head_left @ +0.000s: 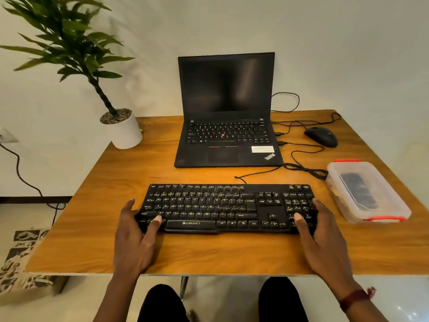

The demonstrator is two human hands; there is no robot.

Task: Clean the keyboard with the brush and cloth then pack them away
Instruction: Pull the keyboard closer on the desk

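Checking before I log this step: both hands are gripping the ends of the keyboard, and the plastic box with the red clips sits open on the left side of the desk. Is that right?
Not quite. The head view shows the plastic box on the right side of the desk, and shut, not open. The rest holds: the left hand and right hand grip the ends of the keyboard.

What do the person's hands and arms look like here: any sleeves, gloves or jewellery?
Both forearms are bare, with no sleeves in view and no gloves. The left hand carries no ring, watch or band that shows. The right hand has a dark red thread band around the wrist, with a small frayed tassel end sticking out. Fingernails look short and unpainted.
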